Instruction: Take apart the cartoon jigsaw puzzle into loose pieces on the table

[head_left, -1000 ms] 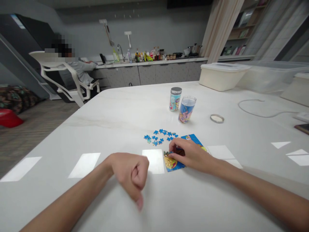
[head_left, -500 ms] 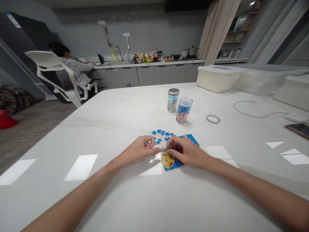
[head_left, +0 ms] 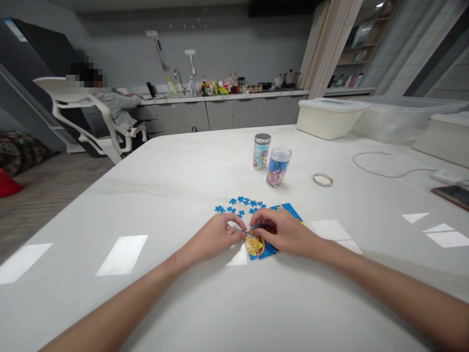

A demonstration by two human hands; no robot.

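Note:
A partly assembled jigsaw puzzle (head_left: 269, 248), blue with a yellow figure, lies on the white table. At its upper left corner, my right hand (head_left: 280, 229) pinches a small puzzle piece (head_left: 252, 230) between thumb and fingers, its palm over part of the picture. From the left, my left hand (head_left: 223, 232) has thumb and forefinger closed at the same piece, its fingertips almost meeting those of the right. Just beyond the hands, several loose blue puzzle pieces (head_left: 241, 213) are scattered; the right hand hides some of that area.
Behind the pieces stand a picture-covered can with a metal lid (head_left: 261, 152) and an open clear-rimmed can (head_left: 278, 168). A ring-shaped lid (head_left: 323, 180) lies to their right. Farther right are a white cable (head_left: 381, 171), a phone (head_left: 452, 195) and storage boxes (head_left: 330, 120). A person (head_left: 117, 105) sits at the counter.
My left thumb and forefinger have closed together at the puzzle's corner, uncovering loose pieces at the left. My right hand keeps its pinch in nearly the same spot.

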